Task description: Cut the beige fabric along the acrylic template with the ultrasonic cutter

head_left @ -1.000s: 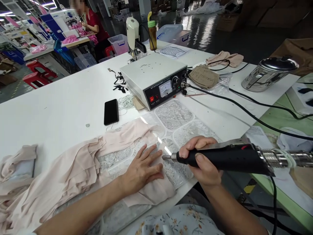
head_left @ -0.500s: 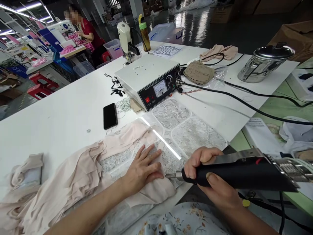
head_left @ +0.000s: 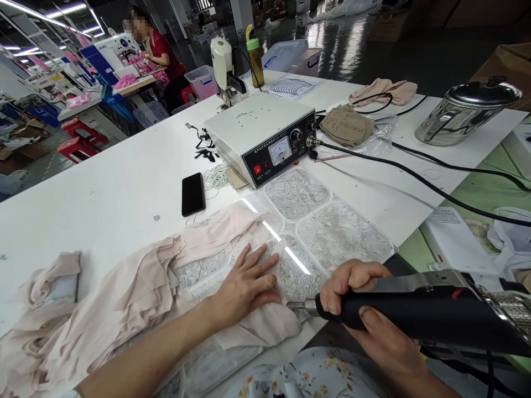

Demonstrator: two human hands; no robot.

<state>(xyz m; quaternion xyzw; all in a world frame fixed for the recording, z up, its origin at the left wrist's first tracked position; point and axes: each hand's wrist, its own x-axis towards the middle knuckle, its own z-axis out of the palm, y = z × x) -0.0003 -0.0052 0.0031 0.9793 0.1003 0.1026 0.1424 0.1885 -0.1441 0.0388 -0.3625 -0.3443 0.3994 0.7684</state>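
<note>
My left hand (head_left: 246, 287) lies flat with fingers spread on a piece of thin beige fabric (head_left: 269, 327), pressing it to the clear patterned mat (head_left: 344, 232). My right hand (head_left: 373, 309) is wrapped round the black body of a handheld ultrasonic welding gun (head_left: 423, 309). The gun's narrow metal tip points left and meets the fabric edge just beside my left thumb; exact contact is hard to make out. To the left of my left hand spreads a layered pile of beige fabric pieces (head_left: 124, 293), and another beige strip (head_left: 224, 226) lies beyond my fingers.
A welder control box (head_left: 265, 138) with a dial stands behind the mat, its black cable (head_left: 394, 166) running right. A phone (head_left: 193, 194), a bottle (head_left: 255, 61), brown card patterns (head_left: 347, 126) and a steel pot (head_left: 460, 113) are on the white table. A person (head_left: 160, 52) sits at a sewing machine.
The view has shifted slightly, moving the scene rightward. The welding gun's rear end sits a little lower, its tip still beside my left thumb. My left hand stays on the fabric.
</note>
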